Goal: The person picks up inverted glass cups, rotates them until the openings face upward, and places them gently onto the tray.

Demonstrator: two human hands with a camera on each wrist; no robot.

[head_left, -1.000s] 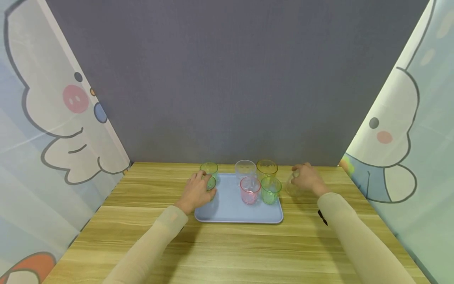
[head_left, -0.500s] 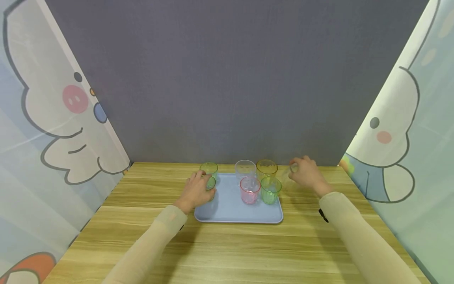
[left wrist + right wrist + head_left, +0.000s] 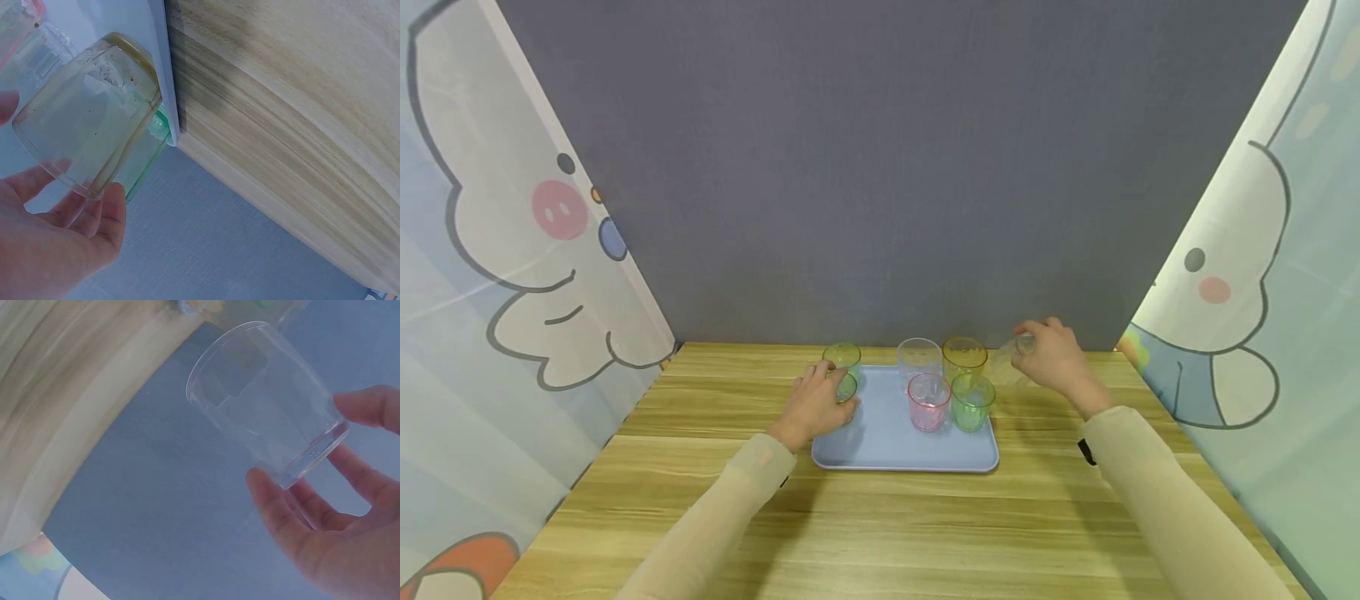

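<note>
At the left end of the pale blue tray [image 3: 895,457], my left hand [image 3: 816,402] holds a yellowish see-through cup [image 3: 87,119] by its rim. That cup stands upright, its base at the tray. My right hand [image 3: 1052,358], to the right of the tray, grips a clear cup [image 3: 269,406] by its base. Raised and tilted, this cup points its mouth down and to the left. Its thumb and fingertips [image 3: 259,481] sit around the thick bottom. In the head view the clear cup [image 3: 1006,362] is faint beside the amber cup [image 3: 964,360].
On the tray's right half stand the amber cup, another clear cup [image 3: 919,360], a pink cup [image 3: 929,408] and a green cup [image 3: 973,410]. A light green cup [image 3: 842,357] is behind my left hand. A grey panel [image 3: 880,208] rises at the wooden table's [image 3: 910,533] far edge.
My right hand has lifted the clear cup from low beside the tray and tilted it, its mouth swinging toward the amber cup. The left hand and its cup stay in place.
</note>
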